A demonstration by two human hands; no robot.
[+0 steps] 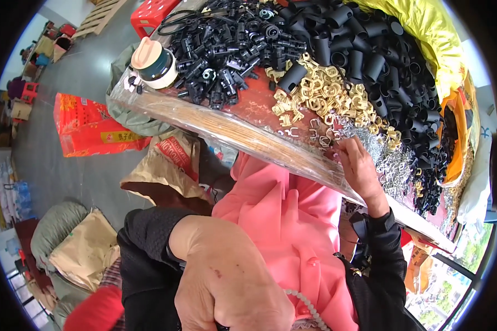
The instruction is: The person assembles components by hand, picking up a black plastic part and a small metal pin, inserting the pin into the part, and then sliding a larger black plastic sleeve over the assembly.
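Observation:
My left hand (226,281) is raised close in the lower middle, back turned up. Its fingers curl under and out of sight, so what they hold, if anything, is hidden. Over the table's near edge, my right hand (360,167) has its fingers drawn together at several loose silver U-shaped metal clips (320,132). Whether a clip sits between those fingertips is too small to make out. Just beyond lies a heap of brass-coloured clips (320,88), and a pile of small silver metal parts (395,171) spreads to the right of this hand.
Black plastic fittings (221,55) and black tubes (364,49) cover the far side of the table (226,124). A lidded cup (154,63) stands at its left corner. A yellow sack (431,33) borders the right. Red bag (94,127) and paper sack (168,165) lie left.

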